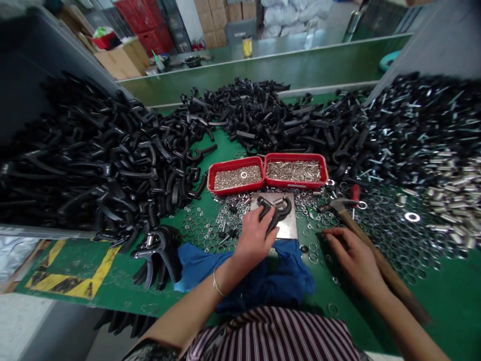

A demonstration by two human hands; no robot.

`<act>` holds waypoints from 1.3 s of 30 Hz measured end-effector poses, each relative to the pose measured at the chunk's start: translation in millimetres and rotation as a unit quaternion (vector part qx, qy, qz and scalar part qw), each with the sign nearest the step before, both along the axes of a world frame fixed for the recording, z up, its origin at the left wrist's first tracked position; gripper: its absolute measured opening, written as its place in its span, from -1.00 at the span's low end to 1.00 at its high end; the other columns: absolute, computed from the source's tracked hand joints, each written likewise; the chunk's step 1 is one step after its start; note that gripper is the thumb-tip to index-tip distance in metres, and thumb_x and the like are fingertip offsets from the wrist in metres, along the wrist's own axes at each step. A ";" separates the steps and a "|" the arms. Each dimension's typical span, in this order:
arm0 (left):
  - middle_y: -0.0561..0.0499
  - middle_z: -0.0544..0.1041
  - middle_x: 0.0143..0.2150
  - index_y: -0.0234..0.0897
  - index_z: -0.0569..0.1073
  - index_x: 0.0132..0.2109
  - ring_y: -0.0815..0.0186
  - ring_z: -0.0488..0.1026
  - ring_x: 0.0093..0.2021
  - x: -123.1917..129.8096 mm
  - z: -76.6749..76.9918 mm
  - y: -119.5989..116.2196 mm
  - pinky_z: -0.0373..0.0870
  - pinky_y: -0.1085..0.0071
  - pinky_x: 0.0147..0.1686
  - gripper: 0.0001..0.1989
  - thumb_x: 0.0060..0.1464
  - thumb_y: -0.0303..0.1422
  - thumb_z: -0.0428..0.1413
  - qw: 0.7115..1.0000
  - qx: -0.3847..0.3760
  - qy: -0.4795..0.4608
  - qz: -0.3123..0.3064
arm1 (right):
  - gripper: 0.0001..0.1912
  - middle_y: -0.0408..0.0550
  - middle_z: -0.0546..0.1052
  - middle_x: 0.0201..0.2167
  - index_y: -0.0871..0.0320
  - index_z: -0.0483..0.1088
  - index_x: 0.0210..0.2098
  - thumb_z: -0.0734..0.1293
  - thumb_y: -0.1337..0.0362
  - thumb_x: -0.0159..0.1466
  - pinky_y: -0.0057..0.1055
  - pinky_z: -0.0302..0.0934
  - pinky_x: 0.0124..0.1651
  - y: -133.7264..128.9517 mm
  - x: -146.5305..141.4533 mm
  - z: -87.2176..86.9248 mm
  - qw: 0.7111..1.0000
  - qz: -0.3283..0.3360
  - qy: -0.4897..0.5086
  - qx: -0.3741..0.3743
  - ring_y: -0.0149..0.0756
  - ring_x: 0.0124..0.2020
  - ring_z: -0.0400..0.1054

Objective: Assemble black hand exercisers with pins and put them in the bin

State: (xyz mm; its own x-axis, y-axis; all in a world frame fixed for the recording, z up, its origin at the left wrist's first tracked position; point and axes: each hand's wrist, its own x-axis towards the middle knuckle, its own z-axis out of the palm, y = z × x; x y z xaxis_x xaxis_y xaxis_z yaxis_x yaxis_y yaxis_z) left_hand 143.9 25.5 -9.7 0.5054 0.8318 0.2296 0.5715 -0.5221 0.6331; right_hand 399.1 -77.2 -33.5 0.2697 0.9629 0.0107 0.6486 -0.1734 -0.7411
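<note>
My left hand [255, 236] grips a black plastic hand-gripper handle [277, 210] and presses it onto a steel plate [288, 228]. My right hand [353, 256] lies open to the right of the plate, its fingers on the green bench top [308, 281]. Its palm sits beside or over the wooden handle of a claw hammer [383, 263], and the hand hides part of that handle. Two red trays [236, 175] [296, 170] hold small metal parts just beyond the plate. A blue cloth [246, 278] lies under my left forearm.
Large heaps of black plastic handles [93, 160] [263, 110] cover the left and far bench. Loose bolts [424, 130] and metal washers [394, 240] are spread at the right. Several assembled spring grips [156, 255] lie left of the cloth. A green partition [255, 75] runs behind.
</note>
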 end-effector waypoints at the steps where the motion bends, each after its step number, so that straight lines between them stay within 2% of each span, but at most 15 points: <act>1: -0.22 0.34 0.25 -0.20 0.34 0.29 0.01 0.25 0.25 -1.5 3.0 -0.1 0.14 -0.05 0.27 -0.52 0.27 -0.21 0.04 0.997 -0.049 -0.051 0.006 | -0.72 0.01 0.55 -0.11 0.06 0.43 -0.10 0.22 0.06 0.38 -0.15 0.24 0.05 1.1 -1.9 1.3 1.000 0.004 0.003 0.004 -0.08 -0.06 0.42; 3: -0.13 0.40 0.23 -0.13 0.36 0.28 0.07 0.30 0.24 -4.4 11.7 -0.5 0.16 -0.01 0.28 -0.54 0.28 -0.19 0.02 0.969 -0.166 -0.181 0.015 | -0.73 0.02 0.55 -0.10 0.06 0.43 -0.09 0.22 0.06 0.38 -0.15 0.24 0.06 2.8 -4.3 3.4 1.000 0.006 0.011 0.007 -0.08 -0.06 0.42; 5: -0.09 0.44 0.22 -0.11 0.35 0.28 0.08 0.33 0.24 -6.9 20.4 -1.0 0.18 0.02 0.28 -0.54 0.29 -0.17 0.01 0.911 -0.277 -0.304 0.015 | -0.73 0.02 0.55 -0.09 0.07 0.42 -0.08 0.22 0.07 0.38 -0.16 0.24 0.05 3.2 -5.8 3.5 1.000 0.005 0.022 0.002 -0.09 -0.06 0.42; 7: -0.09 0.47 0.20 -0.13 0.35 0.29 0.06 0.35 0.25 -9.2 24.2 -0.3 0.20 0.03 0.28 -0.51 0.27 -0.16 0.04 0.860 -0.349 -0.371 0.024 | -0.73 0.01 0.55 -0.09 0.07 0.42 -0.08 0.22 0.07 0.39 -0.17 0.25 0.04 2.5 -7.1 1.3 0.999 0.010 0.033 -0.008 -0.10 -0.06 0.42; 9: -0.09 0.50 0.17 -0.15 0.39 0.26 0.04 0.37 0.23 -10.6 21.4 2.7 0.22 0.05 0.26 -0.50 0.22 -0.15 0.11 0.842 -0.382 -0.378 0.043 | -0.75 0.01 0.55 -0.09 0.06 0.42 -0.09 0.22 0.09 0.39 -0.18 0.25 0.04 1.8 -9.3 -1.4 0.999 0.021 0.038 -0.014 -0.11 -0.06 0.42; 15: -0.10 0.50 0.17 -0.17 0.46 0.20 0.08 0.46 0.13 -6.9 5.4 13.6 0.32 0.14 0.18 -0.53 0.17 -0.17 0.17 0.834 -0.424 -0.348 0.056 | -0.82 0.00 0.54 -0.17 0.09 0.41 -0.15 0.22 0.18 0.39 -0.22 0.26 -0.01 22.4 -34.6 5.2 0.997 0.074 0.011 0.016 -0.15 -0.12 0.42; 17: -0.12 0.52 0.14 -0.20 0.43 0.20 0.10 0.50 0.08 -5.2 7.5 12.5 0.35 0.14 0.14 -0.53 0.17 -0.18 0.17 0.802 -0.441 -0.397 0.064 | -0.85 0.01 0.52 -0.20 0.11 0.40 -0.19 0.22 0.22 0.39 -0.24 0.26 -0.03 39.1 -51.2 10.4 0.993 0.111 -0.018 0.021 -0.16 -0.13 0.40; 21: -0.15 0.57 0.05 -0.25 0.38 0.18 0.09 0.52 0.06 -11.6 18.3 6.3 0.38 0.08 0.11 -0.57 0.21 -0.23 0.10 0.703 -0.483 -0.515 0.081 | -0.88 0.07 0.49 -0.23 0.15 0.38 -0.21 0.28 0.23 0.35 -0.26 0.26 -0.14 71.0 -84.2 14.0 0.978 0.127 -0.165 0.002 -0.10 -0.15 0.38; 24: -0.22 0.57 0.02 -0.31 0.42 0.09 0.02 0.51 0.09 -23.5 22.6 3.3 0.37 -0.03 0.11 -0.64 0.20 -0.27 0.03 0.643 -0.533 -0.547 0.061 | -0.89 0.12 0.49 -0.28 0.16 0.38 -0.28 0.24 0.30 0.36 -0.26 0.23 -0.19 83.6 -96.8 10.6 0.953 0.134 -0.271 -0.007 -0.07 -0.19 0.37; 26: -0.27 0.56 0.03 -0.34 0.44 0.03 -0.03 0.49 0.10 -30.4 21.0 2.7 0.37 -0.08 0.10 -0.63 0.22 -0.20 -0.01 0.617 -0.560 -0.551 0.043 | -0.85 0.14 0.48 -0.32 0.16 0.37 -0.32 0.20 0.34 0.37 -0.24 0.22 -0.19 87.9 -96.2 7.2 0.945 0.161 -0.284 0.001 -0.07 -0.22 0.37; 29: -0.33 0.53 0.07 -0.40 0.47 0.00 -0.06 0.49 0.10 -35.0 13.7 2.6 0.38 -0.09 0.09 -0.52 0.27 -0.06 -0.06 0.596 -0.584 -0.550 0.032 | -0.84 0.12 0.48 -0.33 0.16 0.35 -0.32 0.18 0.34 0.36 -0.22 0.23 -0.19 91.2 -84.8 5.8 0.961 0.183 -0.205 0.009 -0.08 -0.26 0.36; 31: -0.34 0.52 0.07 -0.41 0.46 0.01 -0.05 0.50 0.08 -34.2 8.8 1.5 0.40 -0.08 0.08 -0.53 0.29 -0.07 -0.06 0.590 -0.589 -0.551 0.032 | -0.87 0.06 0.49 -0.32 0.13 0.34 -0.30 0.19 0.31 0.36 -0.23 0.24 -0.16 90.6 -75.1 11.2 0.980 0.162 -0.113 0.020 -0.12 -0.25 0.37; 33: -0.32 0.54 0.05 -0.39 0.43 0.03 -0.03 0.51 0.07 -31.5 6.1 -1.0 0.41 -0.08 0.07 -0.59 0.30 -0.13 -0.04 0.589 -0.584 -0.558 0.030 | -0.91 0.00 0.50 -0.28 0.10 0.34 -0.23 0.21 0.27 0.36 -0.26 0.25 -0.14 87.6 -68.8 22.5 0.992 0.120 -0.016 0.034 -0.17 -0.23 0.39; 36: -0.28 0.55 0.04 -0.36 0.40 0.07 -0.01 0.52 0.05 -26.0 6.9 -6.0 0.42 -0.08 0.07 -0.66 0.31 -0.21 -0.02 0.587 -0.581 -0.564 0.015 | -0.88 -0.08 0.52 -0.31 0.05 0.34 -0.14 0.24 0.19 0.36 -0.31 0.28 -0.19 81.3 -70.7 43.7 0.989 0.092 0.116 0.021 -0.22 -0.29 0.43; 39: -0.28 0.54 0.04 -0.35 0.38 0.09 -0.01 0.52 0.06 -20.2 10.2 -10.3 0.42 -0.08 0.08 -0.65 0.31 -0.21 -0.01 0.583 -0.589 -0.559 0.004 | -0.87 -0.09 0.52 -0.33 0.04 0.35 -0.21 0.24 0.15 0.37 -0.31 0.28 -0.21 77.5 -81.5 57.8 0.985 0.110 0.136 0.011 -0.23 -0.32 0.43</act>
